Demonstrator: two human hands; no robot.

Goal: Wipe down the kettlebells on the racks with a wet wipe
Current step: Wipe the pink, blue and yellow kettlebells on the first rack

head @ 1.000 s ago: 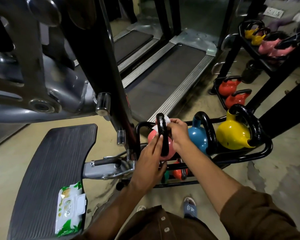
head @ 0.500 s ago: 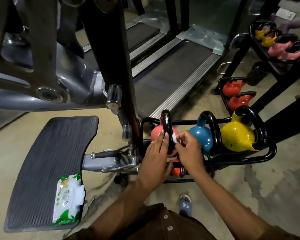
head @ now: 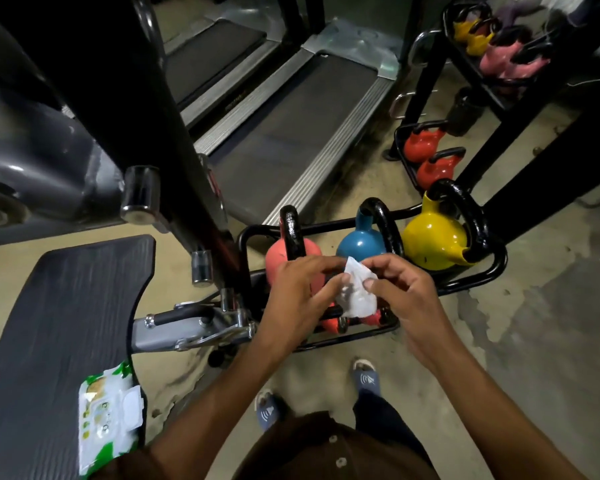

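A white wet wipe (head: 355, 294) hangs between my two hands, just in front of the low black rack (head: 496, 268). My left hand (head: 302, 292) pinches its left side with thumb and fingers. My right hand (head: 400, 289) pinches its upper right corner. Behind my hands, on the rack's top tier, stand a pink kettlebell (head: 284, 251), a blue kettlebell (head: 361, 240) and a yellow kettlebell (head: 433, 240), all with black handles. Red weights on the lower tier are mostly hidden by my hands.
A wet wipe pack (head: 110, 415) lies on the black ribbed footplate (head: 66, 306) at left. A machine's black post (head: 160, 133) rises left of the rack. Treadmills (head: 291, 133) lie behind. A second rack (head: 440, 98) with red, yellow and pink kettlebells stands at right.
Both hands have come off the pink kettlebell's handle and drawn back toward me. The wipe, earlier pressed to the handle by my right hand, is now held between both hands.
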